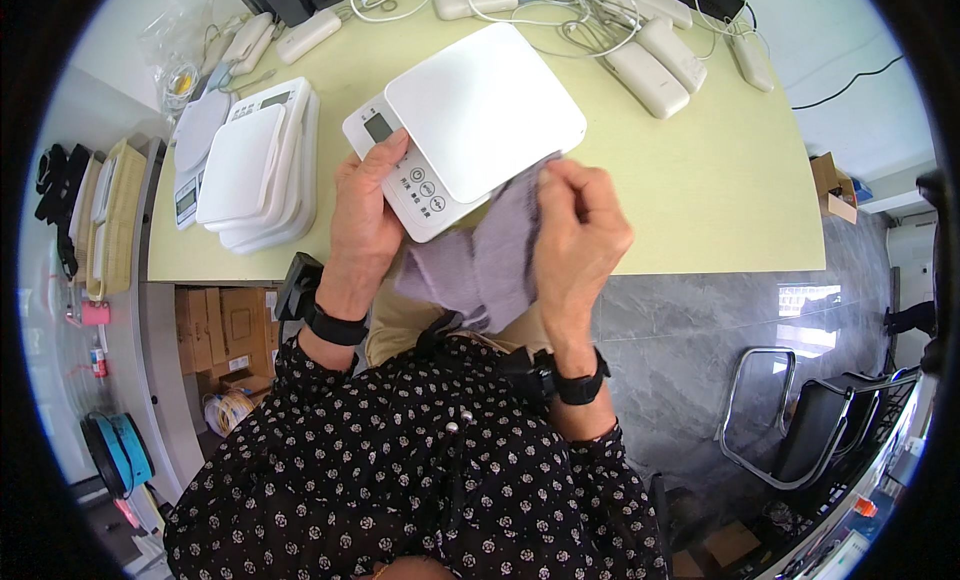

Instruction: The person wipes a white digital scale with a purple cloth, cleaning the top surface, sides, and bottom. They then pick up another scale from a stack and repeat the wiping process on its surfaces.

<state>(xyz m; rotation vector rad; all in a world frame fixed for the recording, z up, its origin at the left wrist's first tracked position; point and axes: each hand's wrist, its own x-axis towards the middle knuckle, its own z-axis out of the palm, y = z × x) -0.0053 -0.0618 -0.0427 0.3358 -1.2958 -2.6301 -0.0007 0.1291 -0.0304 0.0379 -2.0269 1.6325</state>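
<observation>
A white digital kitchen scale (pixel 485 110) is tilted over the front part of the table. My left hand (pixel 370 205) grips its near left corner, thumb on top beside the small display and the fingers hidden underneath. Pinched in my right hand (pixel 580 225) is a greyish-purple cloth (pixel 490 255), which touches the scale's near right edge and hangs down over my lap. To the left of my left hand lies a stack of white kitchen scales (pixel 255 170) on the table.
The pale yellow-green table (pixel 720 190) carries white power banks (pixel 645 75) and tangled white cables (pixel 580 20) along its far side. Cardboard boxes (pixel 225 330) stand under its left end. A metal-framed chair (pixel 800 420) is on the grey floor at right.
</observation>
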